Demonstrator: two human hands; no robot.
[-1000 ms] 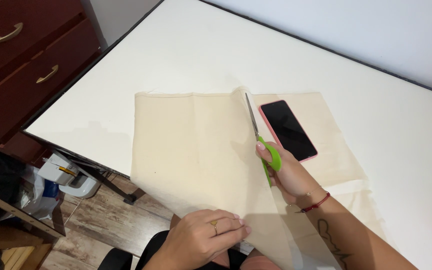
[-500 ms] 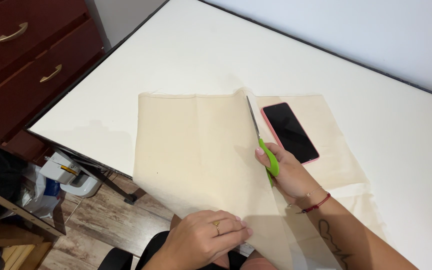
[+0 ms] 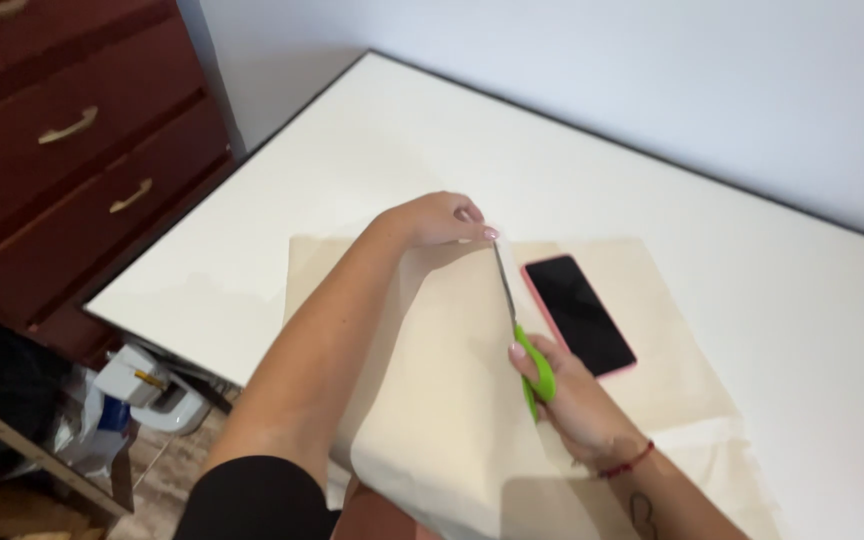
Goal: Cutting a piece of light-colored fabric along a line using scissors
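Cutting step in hand: I'm near the end of a straight cut up the cloth (image 3: pixel 432 400), a beige sheet lying flat on the white desk (image 3: pixel 752 300), with its near edge hanging off the desk toward me.

Right hand (image 3: pixel 577 400) is closed around the green handles of the scissors (image 3: pixel 512 310). The blades look almost together, running along the cut line with the tip near the far edge of the cloth. I can't tell whether the tip has passed that edge.

Left hand (image 3: pixel 442 218) is at the far edge of the cloth, just beyond the scissor tip. Fingers are pinched together on the cloth edge there, holding it taut. My forearm crosses over the left part of the cloth.

The phone (image 3: pixel 580 315), dark screen in a pink case, lies on the cloth just right of the blades, close to them but not touching as far as I can see. The dresser (image 3: pixel 72 150), dark red wood with brass pulls, stands well left of the cloth, off the desk. A clutter of small items sits on the floor below the desk's left corner.

My read on the next move: only a short strip of cloth is left ahead of the tip. It needs one more snip, blades kept on the same line, pinch kept clear of the tip. Risks: nicking my left fingertips, or drifting right toward the phone.
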